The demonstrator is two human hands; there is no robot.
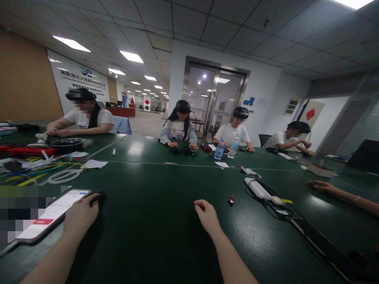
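Observation:
My left hand (pixel 80 215) rests on the green table beside a phone with a lit screen (pixel 56 211). Its fingers are closed around a small black object (pixel 99 196), whose kind I cannot make out. Across from it, my right hand (pixel 208 217) lies on the table with curled fingers drawn together, and nothing shows between them. A small red and dark item (pixel 231 201) sits a little to the right of this hand, apart from it.
A white power strip (pixel 257 188) with black cables lies at right, near a dark flat device (pixel 319 236). Another person's hand (pixel 322 187) rests beyond. Cables (pixel 65 176) crowd the left. Water bottles (pixel 219 150) and several seated people are across the table.

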